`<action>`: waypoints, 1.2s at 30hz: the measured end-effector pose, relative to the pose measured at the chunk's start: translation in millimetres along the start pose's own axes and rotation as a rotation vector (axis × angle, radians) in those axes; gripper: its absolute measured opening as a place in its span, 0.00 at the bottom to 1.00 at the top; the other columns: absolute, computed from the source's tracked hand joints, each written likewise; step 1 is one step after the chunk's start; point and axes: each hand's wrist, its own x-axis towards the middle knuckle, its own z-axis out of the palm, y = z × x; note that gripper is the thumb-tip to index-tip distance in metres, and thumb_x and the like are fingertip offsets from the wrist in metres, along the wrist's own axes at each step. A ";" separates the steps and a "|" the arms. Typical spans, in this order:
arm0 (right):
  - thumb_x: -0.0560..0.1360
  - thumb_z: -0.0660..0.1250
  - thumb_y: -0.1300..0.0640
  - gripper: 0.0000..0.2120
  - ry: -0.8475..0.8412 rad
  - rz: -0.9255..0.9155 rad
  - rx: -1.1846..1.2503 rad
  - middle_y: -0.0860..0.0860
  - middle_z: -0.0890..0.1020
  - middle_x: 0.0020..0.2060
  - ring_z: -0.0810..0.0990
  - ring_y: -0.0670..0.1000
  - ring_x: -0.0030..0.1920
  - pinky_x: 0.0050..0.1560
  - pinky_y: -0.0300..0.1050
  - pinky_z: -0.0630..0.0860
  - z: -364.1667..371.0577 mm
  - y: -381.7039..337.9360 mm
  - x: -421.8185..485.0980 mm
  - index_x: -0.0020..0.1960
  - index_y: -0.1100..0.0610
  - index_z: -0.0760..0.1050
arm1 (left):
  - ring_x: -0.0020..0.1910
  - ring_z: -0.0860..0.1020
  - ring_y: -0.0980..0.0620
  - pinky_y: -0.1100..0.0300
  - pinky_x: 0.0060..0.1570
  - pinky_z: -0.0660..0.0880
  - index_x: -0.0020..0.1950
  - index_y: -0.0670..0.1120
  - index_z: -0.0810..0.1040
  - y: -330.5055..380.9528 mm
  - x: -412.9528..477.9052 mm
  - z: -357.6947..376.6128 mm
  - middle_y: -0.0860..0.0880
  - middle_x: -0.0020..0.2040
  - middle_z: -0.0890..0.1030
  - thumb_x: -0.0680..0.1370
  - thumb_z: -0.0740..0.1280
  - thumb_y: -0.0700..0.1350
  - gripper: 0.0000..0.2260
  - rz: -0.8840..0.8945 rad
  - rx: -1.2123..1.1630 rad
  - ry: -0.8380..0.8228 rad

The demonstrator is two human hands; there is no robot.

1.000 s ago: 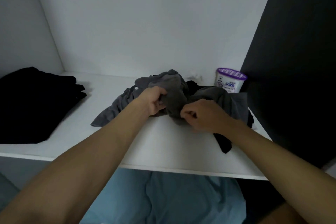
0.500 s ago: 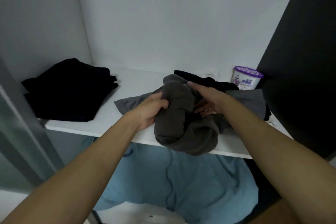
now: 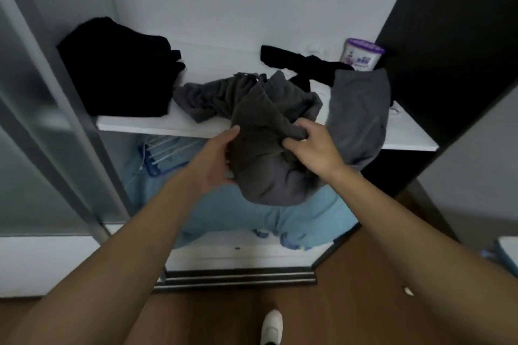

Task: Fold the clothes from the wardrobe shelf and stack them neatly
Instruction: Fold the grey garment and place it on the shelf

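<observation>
A crumpled dark grey garment (image 3: 260,131) hangs half off the front edge of the white wardrobe shelf (image 3: 157,125). My left hand (image 3: 217,161) grips its left side, thumb on top. My right hand (image 3: 311,150) pinches a fold of the same cloth from the right. A lighter grey garment (image 3: 358,115) droops over the shelf edge just right of my hands. A black garment (image 3: 297,64) lies behind them. A folded black pile (image 3: 117,70) sits at the shelf's left end.
A purple-lidded white tub (image 3: 361,54) stands at the back right of the shelf. Light blue clothes (image 3: 232,213) hang below the shelf. A frosted sliding door (image 3: 36,131) is at the left, a dark panel (image 3: 454,45) at the right. Wooden floor and a white shoe (image 3: 271,325) lie below.
The dark grey garment has been drawn farther off the shelf toward me. My right hand shifted from lying on top of the cloth to pinching a fold. The view has tilted downward and back.
</observation>
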 end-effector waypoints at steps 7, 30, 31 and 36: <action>0.63 0.70 0.65 0.09 -0.365 -0.312 -0.414 0.51 0.73 0.29 0.72 0.50 0.37 0.38 0.51 0.70 -21.6 -36.0 -112.7 0.32 0.59 0.68 | 0.60 0.81 0.47 0.41 0.58 0.77 0.65 0.54 0.80 -18.3 -52.1 30.9 0.51 0.61 0.83 0.67 0.71 0.69 0.31 -0.100 0.054 -0.188; 0.79 0.68 0.49 0.22 -0.633 0.288 0.074 0.35 0.78 0.55 0.78 0.36 0.57 0.50 0.23 0.72 -121.0 86.0 -373.6 0.72 0.43 0.69 | 0.45 0.85 0.48 0.58 0.45 0.80 0.48 0.46 0.84 -229.2 -169.9 161.6 0.45 0.44 0.87 0.78 0.68 0.39 0.05 -0.015 0.205 0.249; 0.79 0.68 0.49 0.22 -0.617 0.318 0.091 0.36 0.79 0.52 0.81 0.39 0.53 0.47 0.24 0.74 -122.5 91.1 -378.5 0.72 0.45 0.70 | 0.45 0.85 0.47 0.57 0.45 0.81 0.48 0.46 0.85 -238.9 -174.9 164.9 0.45 0.44 0.87 0.78 0.68 0.40 0.05 -0.030 0.196 0.270; 0.80 0.67 0.50 0.24 -0.951 0.432 0.072 0.50 0.86 0.47 0.86 0.45 0.44 0.47 0.35 0.80 -126.0 90.3 -403.1 0.74 0.51 0.68 | 0.42 0.86 0.45 0.58 0.38 0.80 0.42 0.46 0.86 -255.9 -197.3 171.8 0.42 0.43 0.87 0.76 0.68 0.39 0.07 -0.021 0.151 0.374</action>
